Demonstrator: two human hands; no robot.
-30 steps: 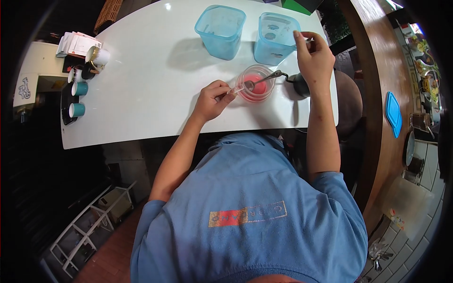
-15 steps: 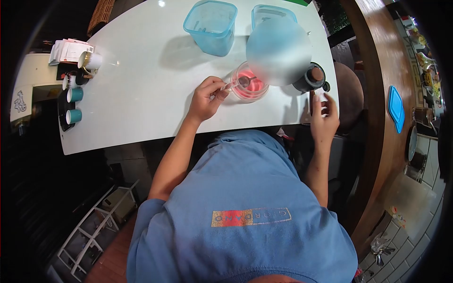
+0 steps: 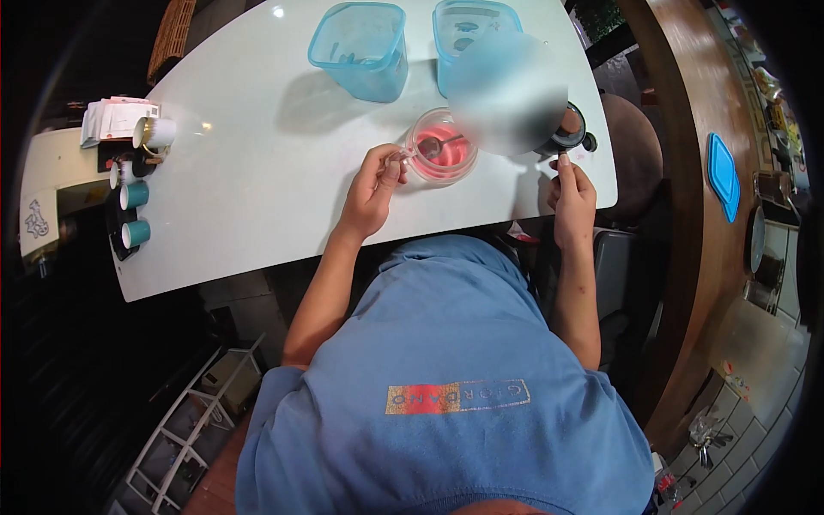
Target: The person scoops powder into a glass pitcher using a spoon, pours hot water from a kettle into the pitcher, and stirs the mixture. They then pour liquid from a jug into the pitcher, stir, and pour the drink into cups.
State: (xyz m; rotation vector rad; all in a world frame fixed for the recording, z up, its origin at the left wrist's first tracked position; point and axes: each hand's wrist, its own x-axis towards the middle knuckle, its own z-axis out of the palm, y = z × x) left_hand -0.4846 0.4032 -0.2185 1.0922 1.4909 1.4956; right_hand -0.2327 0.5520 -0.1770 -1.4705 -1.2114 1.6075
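My left hand is closed around the clear handle of a see-through cup. Pink stuff lies inside the cup, and a metal spoon rests in it. Over to the right, my right hand pinches what looks like a dark handle on a round black container. Something brown shows in that container's top. A blurred patch hides part of the container and the area between it and the cup.
Two light-blue plastic tubs, one at the back middle and one beside it, stand on the white table. A small black round piece lies by the container. Teal cups line the left edge. A blue lid rests on the wooden ledge.
My right hand has gone from loosely parted fingers beside the black container to a pinch at its near side. My left hand still holds the cup's handle. The view has shifted slightly.
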